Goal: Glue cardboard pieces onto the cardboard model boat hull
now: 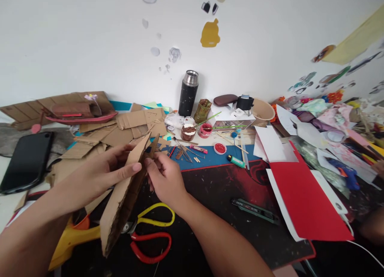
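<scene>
Between my two hands is a long piece of folded cardboard [120, 205], pointed at its far end and tilted up off the table. My left hand [112, 169] grips its left side, with the thumb lying across the face. The fingers of my right hand [165, 175] pinch its right side near the far tip. Below the cardboard lie scissors [153, 249] with one yellow and one red handle, their blades hidden. A yellow tool [75, 241], perhaps a glue gun, lies partly under my left forearm.
Cardboard scraps [99, 137] and a boat model [81, 113] lie behind my left hand. A black phone [27, 161] is at far left. Farther back stand a black flask [188, 95] and paint jars [188, 129]. A utility knife [255, 211] and red card [309, 201] lie right.
</scene>
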A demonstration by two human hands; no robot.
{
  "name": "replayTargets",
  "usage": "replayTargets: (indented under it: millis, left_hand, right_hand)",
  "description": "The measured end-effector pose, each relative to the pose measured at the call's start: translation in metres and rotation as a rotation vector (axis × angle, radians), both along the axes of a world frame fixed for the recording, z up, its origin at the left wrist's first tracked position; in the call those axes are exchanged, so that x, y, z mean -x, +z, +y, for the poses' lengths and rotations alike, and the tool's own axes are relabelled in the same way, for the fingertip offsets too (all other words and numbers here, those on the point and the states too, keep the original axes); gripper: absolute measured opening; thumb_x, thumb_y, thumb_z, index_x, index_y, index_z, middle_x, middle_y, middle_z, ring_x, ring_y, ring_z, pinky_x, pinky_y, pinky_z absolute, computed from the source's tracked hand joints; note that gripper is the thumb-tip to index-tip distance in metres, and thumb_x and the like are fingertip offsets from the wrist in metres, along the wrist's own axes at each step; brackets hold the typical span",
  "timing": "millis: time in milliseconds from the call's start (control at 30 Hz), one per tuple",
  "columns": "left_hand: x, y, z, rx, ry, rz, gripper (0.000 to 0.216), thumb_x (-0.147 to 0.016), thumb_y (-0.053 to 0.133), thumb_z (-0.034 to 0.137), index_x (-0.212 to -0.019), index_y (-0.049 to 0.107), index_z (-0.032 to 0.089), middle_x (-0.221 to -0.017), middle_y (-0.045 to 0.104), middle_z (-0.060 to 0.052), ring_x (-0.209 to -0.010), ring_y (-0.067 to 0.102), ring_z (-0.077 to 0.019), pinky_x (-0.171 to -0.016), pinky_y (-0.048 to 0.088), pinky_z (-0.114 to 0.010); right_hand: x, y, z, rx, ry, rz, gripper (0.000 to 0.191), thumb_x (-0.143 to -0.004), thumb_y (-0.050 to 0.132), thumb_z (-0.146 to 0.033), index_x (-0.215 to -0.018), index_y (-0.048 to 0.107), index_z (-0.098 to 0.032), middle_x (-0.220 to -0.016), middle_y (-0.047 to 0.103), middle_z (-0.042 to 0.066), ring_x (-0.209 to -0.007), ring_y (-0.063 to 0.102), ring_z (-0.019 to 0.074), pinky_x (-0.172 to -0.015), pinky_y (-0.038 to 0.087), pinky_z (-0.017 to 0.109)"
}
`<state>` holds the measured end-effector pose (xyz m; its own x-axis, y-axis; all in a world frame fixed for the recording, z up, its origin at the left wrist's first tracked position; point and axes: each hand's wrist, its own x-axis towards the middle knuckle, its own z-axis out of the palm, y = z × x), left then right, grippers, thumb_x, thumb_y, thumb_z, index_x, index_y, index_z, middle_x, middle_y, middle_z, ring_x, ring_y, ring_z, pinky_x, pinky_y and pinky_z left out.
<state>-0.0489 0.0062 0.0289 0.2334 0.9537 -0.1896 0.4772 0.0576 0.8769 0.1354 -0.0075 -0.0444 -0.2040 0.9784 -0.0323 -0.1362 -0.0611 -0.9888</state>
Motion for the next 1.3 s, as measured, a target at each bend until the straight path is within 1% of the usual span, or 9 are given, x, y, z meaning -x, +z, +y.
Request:
replayTargets:
  millis: [133,200,300,433,533,700,900,1067,1300]
  left_hand:
    - [-0.004,0.005,0.000,-0.023,-0.038,0.016,0.061,-0.085,0.074,0.065,-0.131,0.076,0.024,-0.134,0.084,-0.009,-0.123,0.077,-0.0379,-0.109,0.061,-0.052]
    - [-0.005,0.004,-0.001,-0.024,-0.034,0.045,0.065,-0.084,0.075,0.067,-0.133,0.076,0.023,-0.133,0.084,-0.010,-0.123,0.077,-0.0392,-0.108,0.061,-0.054]
    - [-0.005,-0.003,-0.003,-0.053,-0.020,0.097,0.077,-0.082,0.077,0.071,-0.142,0.073,0.024,-0.132,0.084,-0.009,-0.121,0.078,-0.0387,-0.104,0.064,-0.053]
    - [-0.009,-0.014,-0.005,-0.105,-0.031,0.090,0.079,-0.080,0.076,0.076,-0.141,0.076,0.025,-0.118,0.087,-0.007,-0.106,0.081,-0.0358,-0.092,0.069,-0.047]
    - [-0.014,-0.018,-0.009,-0.126,-0.039,0.108,0.078,-0.082,0.076,0.076,-0.142,0.076,0.027,-0.118,0.087,-0.006,-0.101,0.081,-0.0338,-0.087,0.069,-0.042]
    - [-0.019,-0.022,-0.012,-0.135,-0.006,0.187,0.083,-0.082,0.074,0.080,-0.146,0.075,0.029,-0.116,0.087,-0.004,-0.098,0.080,-0.0348,-0.094,0.066,-0.045]
    - [-0.019,-0.018,-0.005,-0.108,0.022,0.169,0.088,-0.075,0.072,0.085,-0.137,0.080,0.023,-0.120,0.087,-0.010,-0.106,0.080,-0.0401,-0.094,0.067,-0.050]
    - [-0.015,-0.015,-0.003,-0.075,0.074,0.242,0.094,-0.070,0.069,0.089,-0.137,0.078,0.024,-0.126,0.086,-0.010,-0.114,0.079,-0.0424,-0.097,0.066,-0.054]
    - [-0.020,-0.018,-0.006,-0.075,0.067,0.244,0.099,-0.070,0.070,0.088,-0.141,0.077,0.018,-0.117,0.087,-0.011,-0.105,0.079,-0.0412,-0.081,0.067,-0.048]
  right_hand:
    - [0.001,-0.001,0.000,-0.008,-0.019,-0.050,0.022,-0.107,0.063,-0.046,-0.098,0.066,-0.026,-0.064,0.057,-0.006,-0.051,0.052,0.0147,-0.047,0.039,0.025]
    - [0.001,-0.001,0.001,-0.022,-0.038,-0.055,0.021,-0.107,0.063,-0.045,-0.100,0.067,-0.026,-0.068,0.059,-0.005,-0.055,0.053,0.0148,-0.049,0.040,0.025]
    - [0.000,-0.001,0.004,-0.060,-0.076,-0.067,0.020,-0.106,0.063,-0.042,-0.096,0.065,-0.025,-0.073,0.062,-0.004,-0.060,0.054,0.0145,-0.054,0.041,0.025]
    - [0.000,-0.004,0.007,-0.071,-0.116,-0.182,0.020,-0.102,0.065,-0.037,-0.087,0.059,-0.025,-0.067,0.058,-0.006,-0.058,0.049,0.0143,-0.054,0.038,0.026]
    - [0.001,-0.009,0.007,-0.071,-0.152,-0.214,0.011,-0.100,0.067,-0.032,-0.093,0.063,-0.025,-0.073,0.064,-0.004,-0.063,0.055,0.0164,-0.059,0.044,0.027]
    - [0.003,-0.016,0.005,-0.087,-0.144,-0.183,0.007,-0.103,0.066,-0.034,-0.100,0.066,-0.027,-0.085,0.073,0.001,-0.075,0.067,0.0211,-0.068,0.054,0.030]
    - [0.004,-0.012,0.010,-0.051,-0.147,-0.056,0.008,-0.100,0.063,-0.030,-0.094,0.062,-0.026,-0.075,0.064,-0.003,-0.069,0.060,0.0182,-0.067,0.053,0.029]
    - [0.001,-0.005,0.010,-0.033,-0.116,-0.027,0.019,-0.102,0.061,-0.034,-0.085,0.055,-0.027,-0.064,0.053,-0.007,-0.056,0.049,0.0153,-0.054,0.040,0.026]
    - [0.000,-0.005,0.008,-0.116,-0.168,-0.156,0.021,-0.101,0.059,-0.029,-0.081,0.054,-0.026,-0.072,0.061,-0.004,-0.066,0.055,0.0170,-0.063,0.045,0.028]
